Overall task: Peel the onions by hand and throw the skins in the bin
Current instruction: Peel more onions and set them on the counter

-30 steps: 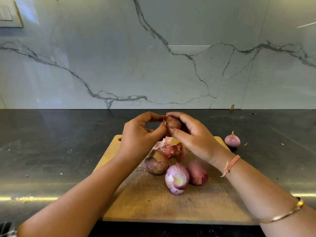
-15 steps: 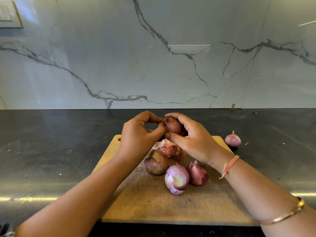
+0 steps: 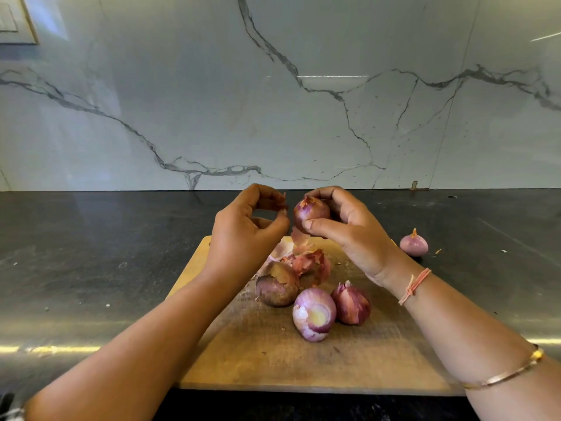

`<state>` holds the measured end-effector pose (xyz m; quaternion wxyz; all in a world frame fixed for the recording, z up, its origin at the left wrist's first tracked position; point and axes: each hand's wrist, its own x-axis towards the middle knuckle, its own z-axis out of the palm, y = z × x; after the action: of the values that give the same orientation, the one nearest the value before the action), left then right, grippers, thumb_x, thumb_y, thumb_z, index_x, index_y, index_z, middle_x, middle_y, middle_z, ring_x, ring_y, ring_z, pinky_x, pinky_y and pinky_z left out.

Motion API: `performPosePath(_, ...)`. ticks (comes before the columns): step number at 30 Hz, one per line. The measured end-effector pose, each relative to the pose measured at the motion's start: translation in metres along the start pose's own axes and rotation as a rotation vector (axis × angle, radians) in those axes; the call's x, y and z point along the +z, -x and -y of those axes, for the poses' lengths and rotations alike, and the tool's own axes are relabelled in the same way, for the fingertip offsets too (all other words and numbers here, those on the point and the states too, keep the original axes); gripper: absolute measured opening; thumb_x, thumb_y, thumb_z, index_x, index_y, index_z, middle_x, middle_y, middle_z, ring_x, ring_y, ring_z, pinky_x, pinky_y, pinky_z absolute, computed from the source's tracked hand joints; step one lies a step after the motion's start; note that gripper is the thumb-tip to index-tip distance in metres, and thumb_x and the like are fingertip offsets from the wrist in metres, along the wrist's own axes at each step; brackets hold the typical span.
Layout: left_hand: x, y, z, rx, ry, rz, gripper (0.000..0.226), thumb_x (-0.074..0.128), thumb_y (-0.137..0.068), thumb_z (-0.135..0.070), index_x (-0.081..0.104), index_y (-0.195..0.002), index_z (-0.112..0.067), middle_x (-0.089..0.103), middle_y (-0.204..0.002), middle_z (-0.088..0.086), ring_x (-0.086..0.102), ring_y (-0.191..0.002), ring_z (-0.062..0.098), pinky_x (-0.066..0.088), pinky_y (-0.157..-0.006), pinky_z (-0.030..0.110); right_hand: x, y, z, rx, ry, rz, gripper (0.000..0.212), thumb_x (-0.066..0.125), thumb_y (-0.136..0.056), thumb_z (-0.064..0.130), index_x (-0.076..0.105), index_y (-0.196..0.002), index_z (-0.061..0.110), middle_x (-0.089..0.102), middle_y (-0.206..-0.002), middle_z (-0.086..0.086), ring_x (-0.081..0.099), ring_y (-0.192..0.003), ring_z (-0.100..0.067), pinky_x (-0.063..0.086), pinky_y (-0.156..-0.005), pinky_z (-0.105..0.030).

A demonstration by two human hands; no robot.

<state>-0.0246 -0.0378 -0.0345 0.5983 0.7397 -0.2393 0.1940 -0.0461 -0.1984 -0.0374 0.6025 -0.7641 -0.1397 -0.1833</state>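
right hand fingers curled round held onion, dry skin torn at its top, purple beneath; left hand pinches skin flake at onion's 9 o'clock; both above wooden board; board carries three onions, loose skins at their 12; peeled onion on black counter at board's 2 o'clock; marble wall behind

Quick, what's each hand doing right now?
Left hand: pinches a scrap of onion skin.
Right hand: holds a partly peeled onion.
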Motion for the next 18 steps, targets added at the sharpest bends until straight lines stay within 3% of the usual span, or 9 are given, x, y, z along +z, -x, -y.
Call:
performPosePath(3, 0.0010, 0.0023, -0.0041, 0.022, 0.025, 0.045, 0.020, 0.068, -0.084, -0.011, 0.064, -0.086, -0.030, 0.070, -0.086, -0.017, 0.070, -0.068, 0.011, 0.059, -0.065, 0.035, 0.0018, 0.0007, -0.0022, -0.009, 0.020, 0.004, 0.036, 0.069, -0.068, 0.020, 0.060, -0.103, 0.021, 0.067, -0.106, -0.009, 0.064, -0.101, -0.021, 0.051, -0.095, -0.042)
performPosePath(6, 0.0017, 0.0026, -0.0045, 0.033, 0.027, 0.061, 0.021, 0.068, -0.084, -0.009, 0.065, -0.082, -0.030, 0.070, -0.080, -0.018, 0.069, -0.070, 0.002, 0.055, -0.062, 0.019, 0.0039, 0.0012, -0.0041, -0.018, 0.095, 0.015, 0.038, 0.069, -0.068, 0.021, 0.059, -0.105, 0.025, 0.067, -0.106, -0.004, 0.064, -0.102, -0.021, 0.050, -0.095, -0.049)
performPosePath(11, 0.0024, 0.0021, -0.0018, 0.006, 0.041, 0.044, 0.019, 0.068, -0.083, -0.007, 0.066, -0.076, -0.024, 0.070, -0.066, -0.011, 0.069, -0.064, 0.003, 0.054, -0.056, 0.018, 0.0050, 0.0032, -0.0013, -0.039, 0.176, 0.027, 0.041, 0.069, -0.068, 0.027, 0.057, -0.107, 0.026, 0.066, -0.105, 0.001, 0.064, -0.098, -0.014, 0.052, -0.092, -0.041)
performPosePath(18, 0.0022, 0.0003, -0.0005, 0.022, -0.008, 0.029, 0.023, 0.069, -0.083, -0.007, 0.065, -0.073, -0.027, 0.069, -0.063, -0.015, 0.068, -0.061, 0.002, 0.054, -0.056, 0.018, 0.0063, 0.0050, 0.0002, -0.049, 0.189, 0.032, 0.040, 0.070, -0.069, 0.031, 0.058, -0.106, 0.026, 0.066, -0.105, 0.002, 0.064, -0.099, -0.013, 0.053, -0.091, -0.037)
